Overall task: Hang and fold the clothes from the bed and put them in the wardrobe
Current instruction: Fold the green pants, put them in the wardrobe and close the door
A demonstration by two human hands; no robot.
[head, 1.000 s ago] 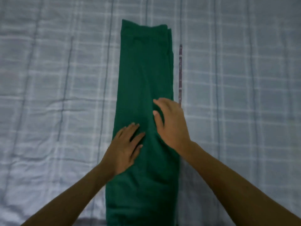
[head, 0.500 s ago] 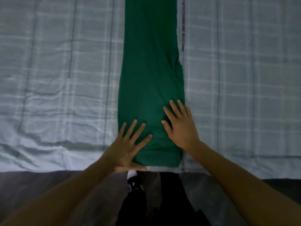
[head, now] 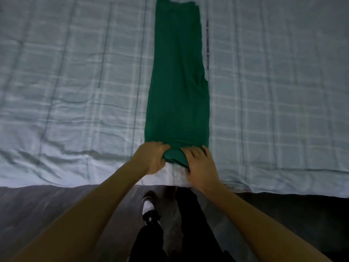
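A dark green garment (head: 179, 82), folded into a long narrow strip, lies lengthwise down the middle of the bed. Its near end is bunched up between my hands at the bed's front edge. My left hand (head: 151, 157) grips the near left corner with curled fingers. My right hand (head: 201, 165) holds the near right corner, fingers curled over the lifted fold. The far end of the strip reaches the top of the view.
The bed (head: 75, 82) is covered with a pale grey-blue checked sheet, wrinkled at the left. A thin dark strip (head: 207, 44) lies on the sheet just right of the garment. Below the bed edge are grey floor (head: 47, 205), my dark trousers and a shoe (head: 149, 208).
Both hands slid down the garment from its middle to its near end. They went from lying flat on the cloth to gripping and lifting the near edge.
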